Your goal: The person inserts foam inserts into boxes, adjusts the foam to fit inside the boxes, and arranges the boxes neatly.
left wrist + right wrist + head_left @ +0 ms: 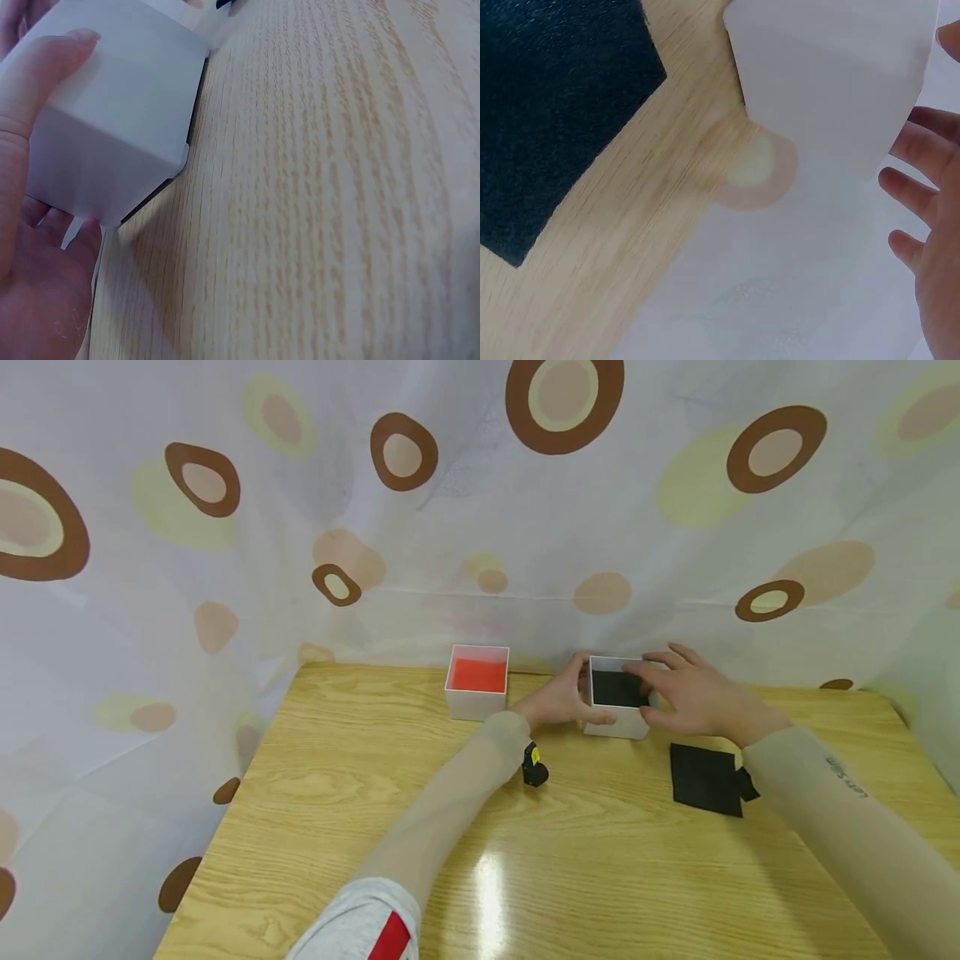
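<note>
A small white open-topped box with black cloth inside stands near the back of the table. My left hand grips its left side; in the left wrist view the thumb lies along one white wall and the other fingers reach round the far side and below. Over the box's right rim, my right hand has its index finger reaching inside, with the fingertip by the black cloth. Its lower fingers are spread beside the white wall. Whether the right fingertips pinch anything is hard to see.
To the left stands a second white box with red cloth inside. A flat black cloth square lies on the wooden table, right of the gripped box. A patterned curtain hangs behind the table's back edge.
</note>
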A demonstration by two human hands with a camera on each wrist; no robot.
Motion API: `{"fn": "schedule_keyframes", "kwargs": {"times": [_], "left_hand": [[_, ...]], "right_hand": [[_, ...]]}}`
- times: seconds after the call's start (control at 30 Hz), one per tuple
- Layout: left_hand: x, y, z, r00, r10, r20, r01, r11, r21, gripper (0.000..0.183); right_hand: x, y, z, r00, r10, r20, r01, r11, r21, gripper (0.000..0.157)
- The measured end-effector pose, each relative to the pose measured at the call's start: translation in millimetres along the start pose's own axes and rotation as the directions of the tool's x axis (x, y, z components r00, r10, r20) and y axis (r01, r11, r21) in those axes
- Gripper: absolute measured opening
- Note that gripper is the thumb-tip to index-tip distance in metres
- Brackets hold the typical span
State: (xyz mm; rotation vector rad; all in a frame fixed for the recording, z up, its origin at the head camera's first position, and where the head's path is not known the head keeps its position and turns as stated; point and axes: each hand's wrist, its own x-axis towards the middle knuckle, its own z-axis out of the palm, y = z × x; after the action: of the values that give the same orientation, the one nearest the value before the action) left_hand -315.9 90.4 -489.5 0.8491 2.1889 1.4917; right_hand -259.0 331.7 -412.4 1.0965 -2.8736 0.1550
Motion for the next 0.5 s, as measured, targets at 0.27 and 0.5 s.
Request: {"fn": "schedule_keyframes", "kwargs": {"times": [0.27,0.5], "left_hand": [[0.3,0.9,-0.4,1.000,-0.009,-0.005,0.009,1.000,0.025,0.096],[-0.4,1.1,-0.7,1.000,-0.006,-0.003,0.006,1.000,0.016,0.097]], "right_hand": [[-3.8,-2.5,1.2,0.997,-0.071,-0.042,0.072,0.997,0.009,0.050],[-8.4,-9.1,-1.9,0.997,-0.054,-0.058,0.058,0.996,0.069,0.048]]}}
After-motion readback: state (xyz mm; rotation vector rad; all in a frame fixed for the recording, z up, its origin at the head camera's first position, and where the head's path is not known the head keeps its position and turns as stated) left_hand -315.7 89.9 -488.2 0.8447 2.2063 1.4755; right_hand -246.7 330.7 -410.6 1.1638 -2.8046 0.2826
